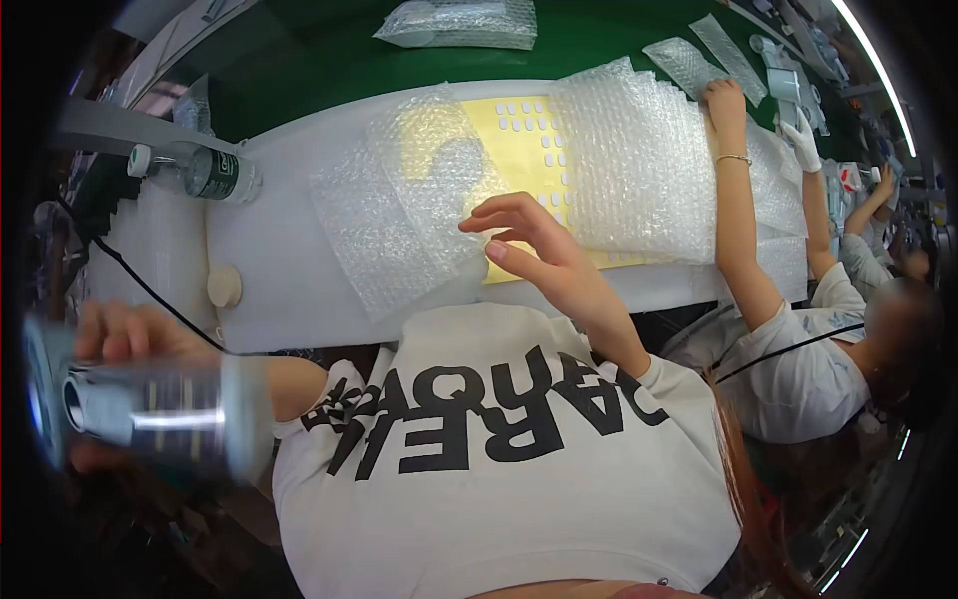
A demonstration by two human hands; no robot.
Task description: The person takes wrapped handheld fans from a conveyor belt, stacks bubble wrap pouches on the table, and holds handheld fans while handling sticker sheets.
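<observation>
At the far left, my left hand (120, 334) is wrapped round a clear cylinder with pale blue ends (160, 414), blurred by motion; its exact kind is hard to make out. My right hand (539, 245) hovers over the table, thumb and fingers apart and holding nothing. Under and beyond its fingertips lie overlapping bubble wrap bags (429, 200). A yellow sheet of small white stickers (544, 150) lies partly beneath the bags. To its right is a thick stack of bubble wrap bags (639, 165).
A plastic water bottle (200, 173) lies on its side at the left, with a round beige piece (225, 287) nearer me. A bubble-wrapped packet (459, 25) lies on the green surface (299, 95). At the right, a co-worker's bare hand (725, 100) and gloved hand (801, 145) are working.
</observation>
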